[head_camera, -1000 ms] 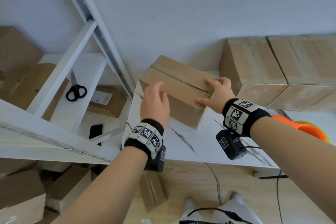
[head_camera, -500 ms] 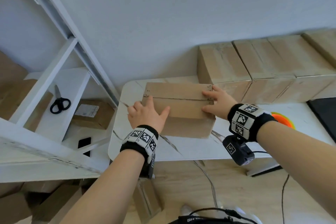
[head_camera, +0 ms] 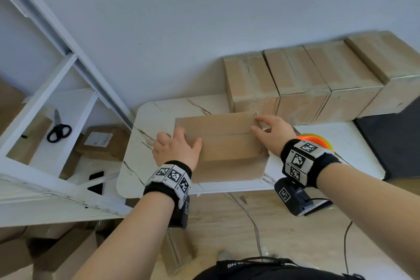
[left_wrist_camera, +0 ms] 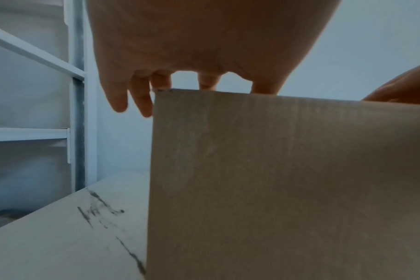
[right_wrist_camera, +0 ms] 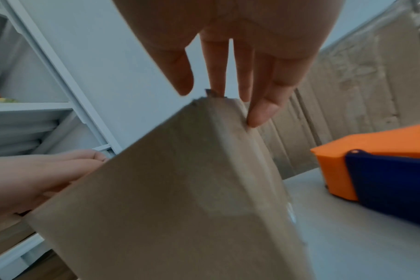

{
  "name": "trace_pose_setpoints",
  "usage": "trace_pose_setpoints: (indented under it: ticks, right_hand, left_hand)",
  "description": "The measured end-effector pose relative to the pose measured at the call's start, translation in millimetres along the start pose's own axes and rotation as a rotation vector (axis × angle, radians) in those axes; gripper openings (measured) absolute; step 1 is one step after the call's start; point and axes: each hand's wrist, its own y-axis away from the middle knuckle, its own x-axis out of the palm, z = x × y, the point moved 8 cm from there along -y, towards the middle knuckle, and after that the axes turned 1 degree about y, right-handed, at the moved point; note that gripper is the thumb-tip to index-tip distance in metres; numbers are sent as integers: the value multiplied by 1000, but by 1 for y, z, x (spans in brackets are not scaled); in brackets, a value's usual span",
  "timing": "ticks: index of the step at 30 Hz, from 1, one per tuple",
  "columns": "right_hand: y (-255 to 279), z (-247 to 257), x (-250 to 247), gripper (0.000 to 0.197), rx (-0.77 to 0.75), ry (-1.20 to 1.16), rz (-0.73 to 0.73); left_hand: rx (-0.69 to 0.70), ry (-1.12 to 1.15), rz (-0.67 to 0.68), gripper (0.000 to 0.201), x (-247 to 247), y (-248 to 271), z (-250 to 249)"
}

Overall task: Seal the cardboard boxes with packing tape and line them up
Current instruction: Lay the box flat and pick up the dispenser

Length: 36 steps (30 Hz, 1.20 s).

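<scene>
A plain cardboard box (head_camera: 223, 143) stands flat on the white marble table (head_camera: 159, 113), its top flaps closed with a bare seam across. My left hand (head_camera: 176, 150) lies on its top left corner, thumb on top and fingers hanging past the left edge (left_wrist_camera: 137, 100). My right hand (head_camera: 271, 134) rests on the top right corner with straight fingertips (right_wrist_camera: 261, 111). Several taped boxes (head_camera: 300, 82) stand side by side along the wall behind it. The orange and blue tape dispenser (right_wrist_camera: 372, 170) sits on the table just right of the box (right_wrist_camera: 180, 189).
A white shelf unit (head_camera: 45, 107) stands to the left, with black scissors (head_camera: 58, 130), a labelled box (head_camera: 102, 143) and a black phone (head_camera: 96, 180). A dark object (head_camera: 391, 141) occupies the table's right end. More boxes (head_camera: 178, 250) and cables lie on the floor.
The box was held tilted above the table; it now stands flat and square in front of the row. Both hands have shifted onto its top corners.
</scene>
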Motion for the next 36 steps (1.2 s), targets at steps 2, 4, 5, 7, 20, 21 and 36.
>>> trace_pose_setpoints:
  ticks: [2,4,5,7,20,21,36]
  right_hand:
    - [0,-26,-11,40,77,-3,-62]
    - [1,-63,-13,41,220,110,-41]
    - [3,-81,-11,43,294,198,3]
    - [10,-109,-6,48,375,391,100]
    - [14,-138,-16,22,291,466,58]
    - [16,-136,-23,21,295,409,37]
    - [58,-37,-142,43,21,-96,-269]
  left_hand:
    - [100,-26,-35,54,1,6,-19]
    - [263,-25,-14,59,9,18,-45]
    - [338,-27,13,62,15,26,-58]
    - [432,-71,64,64,27,38,-77]
    - [387,-143,178,65,43,43,-98]
    - [362,-118,183,65,41,43,-101]
    - [220,893,367,26,-28,67,-171]
